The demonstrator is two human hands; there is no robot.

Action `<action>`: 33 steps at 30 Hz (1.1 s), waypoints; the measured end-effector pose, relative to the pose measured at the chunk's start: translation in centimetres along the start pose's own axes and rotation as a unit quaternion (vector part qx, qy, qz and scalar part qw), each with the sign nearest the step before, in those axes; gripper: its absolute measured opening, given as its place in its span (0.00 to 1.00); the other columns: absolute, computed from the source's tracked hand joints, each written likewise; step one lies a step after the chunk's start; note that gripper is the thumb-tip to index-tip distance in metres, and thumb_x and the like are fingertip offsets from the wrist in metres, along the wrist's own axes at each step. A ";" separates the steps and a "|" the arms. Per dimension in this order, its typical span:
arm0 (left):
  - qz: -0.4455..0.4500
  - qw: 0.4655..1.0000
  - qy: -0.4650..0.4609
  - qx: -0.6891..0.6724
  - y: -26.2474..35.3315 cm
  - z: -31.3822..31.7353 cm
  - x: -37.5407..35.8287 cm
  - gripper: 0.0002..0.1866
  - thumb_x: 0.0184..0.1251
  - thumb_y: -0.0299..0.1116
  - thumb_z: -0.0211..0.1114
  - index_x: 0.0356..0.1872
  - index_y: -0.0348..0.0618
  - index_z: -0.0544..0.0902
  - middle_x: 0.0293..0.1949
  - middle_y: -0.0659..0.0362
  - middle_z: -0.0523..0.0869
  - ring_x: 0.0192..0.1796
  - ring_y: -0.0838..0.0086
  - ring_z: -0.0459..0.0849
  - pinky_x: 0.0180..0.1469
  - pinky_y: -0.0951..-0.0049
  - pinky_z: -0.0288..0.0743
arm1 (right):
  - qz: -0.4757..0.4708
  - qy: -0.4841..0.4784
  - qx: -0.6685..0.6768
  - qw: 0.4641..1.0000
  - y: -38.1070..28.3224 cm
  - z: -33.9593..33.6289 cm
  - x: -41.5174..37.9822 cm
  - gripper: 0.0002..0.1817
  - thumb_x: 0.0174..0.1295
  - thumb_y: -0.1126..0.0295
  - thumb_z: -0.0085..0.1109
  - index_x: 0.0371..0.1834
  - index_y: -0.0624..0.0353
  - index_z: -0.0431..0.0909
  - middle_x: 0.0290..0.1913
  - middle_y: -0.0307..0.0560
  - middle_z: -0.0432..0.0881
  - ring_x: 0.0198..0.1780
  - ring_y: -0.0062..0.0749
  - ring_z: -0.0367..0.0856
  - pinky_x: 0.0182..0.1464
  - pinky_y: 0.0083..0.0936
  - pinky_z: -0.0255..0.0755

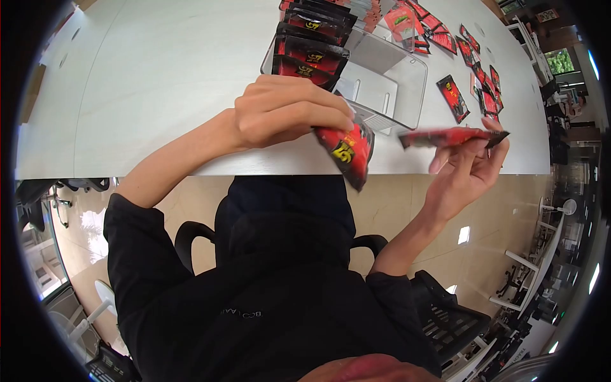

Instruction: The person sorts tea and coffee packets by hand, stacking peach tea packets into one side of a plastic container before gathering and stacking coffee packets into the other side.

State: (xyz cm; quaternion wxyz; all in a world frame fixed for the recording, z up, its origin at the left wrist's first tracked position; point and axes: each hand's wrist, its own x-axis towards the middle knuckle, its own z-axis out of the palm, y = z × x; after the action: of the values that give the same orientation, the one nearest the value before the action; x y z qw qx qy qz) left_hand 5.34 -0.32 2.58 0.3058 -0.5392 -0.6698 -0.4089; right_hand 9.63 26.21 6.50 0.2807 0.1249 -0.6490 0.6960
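My left hand (289, 111) is closed on a black-and-red coffee sachet (347, 151) with a yellow G7 logo. That sachet hangs tilted over the table's front edge, just before the clear plastic organizer (415, 105). Farther right, my right hand (468, 164) pinches another red-and-black coffee sachet (439, 137), seen nearly edge-on and slightly blurred. Several similar sachets (312, 56) stand in a row in the organizer's left compartment, behind my left hand. A single sachet (452, 99) lies flat on the table beyond my right hand.
More sachets (487, 89) lie scattered on the white table (159, 83) at the right. Others (401, 22) overlap behind the organizer. A black chair (194, 239) is under me, and another mesh chair (449, 318) stands to the right on the tiled floor.
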 end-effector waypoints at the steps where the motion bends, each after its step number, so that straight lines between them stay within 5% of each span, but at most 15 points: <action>1: -0.002 1.000 0.000 0.001 -0.3 0.4 -0.2 0.16 0.59 0.22 0.70 0.49 0.35 0.80 0.40 0.47 0.90 0.42 0.57 0.90 0.43 0.63 0.85 | 0.002 -0.001 0.001 1.000 0.1 -0.1 0.0 0.11 0.70 0.82 0.52 0.53 0.66 0.70 0.28 0.47 0.81 0.17 0.26 0.77 0.18 0.16 0.65; 3: -0.009 0.997 0.014 -0.072 -0.6 0.9 -0.3 0.24 0.61 0.16 0.67 0.58 0.36 0.72 0.42 0.42 0.89 0.42 0.55 0.90 0.44 0.60 0.86 | 0.005 -0.105 0.028 0.994 0.2 0.0 0.1 0.15 0.65 0.88 0.50 0.54 0.67 0.69 0.28 0.50 0.83 0.21 0.26 0.79 0.17 0.16 0.64; 5: -0.024 0.993 -0.066 -0.091 -0.1 0.2 0.5 0.28 0.62 0.12 0.63 0.62 0.37 0.65 0.44 0.38 0.88 0.45 0.54 0.90 0.49 0.57 0.85 | 0.021 -0.156 0.056 0.986 0.2 0.2 0.3 0.19 0.59 0.90 0.56 0.52 0.66 0.71 0.30 0.52 0.84 0.26 0.24 0.81 0.23 0.15 0.69; 7: -0.064 0.984 -0.045 -0.161 0.1 0.7 1.0 0.30 0.61 0.11 0.64 0.62 0.39 0.63 0.46 0.37 0.87 0.49 0.52 0.89 0.53 0.56 0.83 | -0.040 -0.305 -0.031 0.951 0.9 1.3 0.1 0.23 0.54 0.91 0.63 0.53 0.64 0.73 0.34 0.50 0.84 0.29 0.23 0.83 0.33 0.17 0.74; 9: -0.057 0.981 -0.016 -0.185 -0.5 1.5 0.3 0.32 0.63 0.14 0.65 0.65 0.40 0.60 0.49 0.38 0.84 0.50 0.53 0.88 0.53 0.57 0.83 | -0.028 -0.349 -0.107 0.930 0.8 2.6 0.0 0.29 0.49 0.89 0.70 0.56 0.63 0.74 0.39 0.48 0.85 0.31 0.23 0.84 0.40 0.17 0.76; 14: -0.081 0.979 0.016 -0.186 -0.7 2.0 0.3 0.35 0.69 0.27 0.67 0.68 0.42 0.54 0.57 0.38 0.75 0.41 0.62 0.85 0.46 0.62 0.82 | -0.004 -0.220 -0.057 0.974 0.6 5.3 -1.4 0.26 0.45 0.88 0.70 0.51 0.61 0.83 0.37 0.43 0.82 0.33 0.25 0.84 0.33 0.25 0.76; 16: -0.064 0.984 0.031 -0.166 -0.8 2.4 0.1 0.34 0.70 0.31 0.68 0.68 0.42 0.55 0.62 0.37 0.67 0.38 0.64 0.84 0.44 0.66 0.81 | -0.064 -0.264 -0.109 0.956 1.1 4.4 -0.9 0.27 0.44 0.88 0.71 0.51 0.58 0.84 0.37 0.43 0.82 0.33 0.26 0.83 0.32 0.26 0.75; 23: -0.044 0.985 0.072 -0.152 -0.8 2.1 -0.4 0.28 0.71 0.28 0.65 0.64 0.39 0.58 0.51 0.45 0.70 0.39 0.66 0.80 0.41 0.68 0.79 | -0.176 -0.234 -0.212 0.932 1.3 2.9 -0.8 0.21 0.38 0.90 0.65 0.35 0.54 0.90 0.35 0.43 0.80 0.30 0.26 0.80 0.29 0.22 0.70; 25: -0.018 0.994 0.096 -0.041 -1.1 1.3 -0.8 0.30 0.66 0.35 0.68 0.61 0.37 0.61 0.46 0.48 0.69 0.39 0.68 0.76 0.40 0.68 0.75 | -0.188 -0.137 -0.167 0.958 1.5 3.0 -0.5 0.20 0.37 0.91 0.66 0.33 0.55 0.90 0.41 0.48 0.80 0.31 0.27 0.80 0.29 0.23 0.70; 26: 0.019 0.994 0.106 -0.011 -1.9 0.8 -0.8 0.39 0.54 0.38 0.79 0.60 0.34 0.64 0.47 0.47 0.74 0.42 0.69 0.74 0.38 0.74 0.73 | -0.198 -0.139 -0.204 0.948 1.7 2.6 -0.2 0.17 0.41 0.91 0.69 0.33 0.59 0.88 0.47 0.52 0.79 0.33 0.25 0.81 0.27 0.19 0.72; 27: 0.018 0.994 0.106 -0.010 -1.7 0.6 -0.6 0.39 0.54 0.38 0.79 0.60 0.34 0.64 0.47 0.47 0.74 0.42 0.69 0.74 0.38 0.74 0.73 | -0.197 -0.140 -0.203 0.949 1.7 3.0 0.0 0.17 0.41 0.91 0.69 0.33 0.59 0.88 0.47 0.52 0.79 0.33 0.25 0.81 0.27 0.19 0.72; 29: -0.010 0.990 0.127 0.065 -1.2 0.3 0.0 0.42 0.46 0.41 0.83 0.59 0.36 0.68 0.45 0.49 0.75 0.42 0.69 0.73 0.39 0.73 0.70 | -0.072 -0.115 -0.005 0.991 1.5 5.0 0.6 0.13 0.47 0.88 0.72 0.36 0.64 0.84 0.45 0.50 0.81 0.33 0.22 0.83 0.26 0.14 0.75; 33: -0.070 0.976 0.099 0.179 -1.4 -0.9 0.2 0.40 0.44 0.42 0.83 0.58 0.40 0.72 0.44 0.53 0.76 0.41 0.67 0.73 0.51 0.65 0.63 | -0.037 -0.089 -0.014 0.995 2.6 8.3 1.3 0.11 0.58 0.77 0.73 0.35 0.68 0.78 0.32 0.45 0.86 0.24 0.22 0.85 0.25 0.14 0.76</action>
State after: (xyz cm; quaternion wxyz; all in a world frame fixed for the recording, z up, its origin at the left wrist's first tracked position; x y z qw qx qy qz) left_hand 3.90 -1.11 2.84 0.4325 -0.3840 -0.7351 -0.3538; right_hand 5.53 18.48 6.09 0.2490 0.2064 -0.6759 0.6623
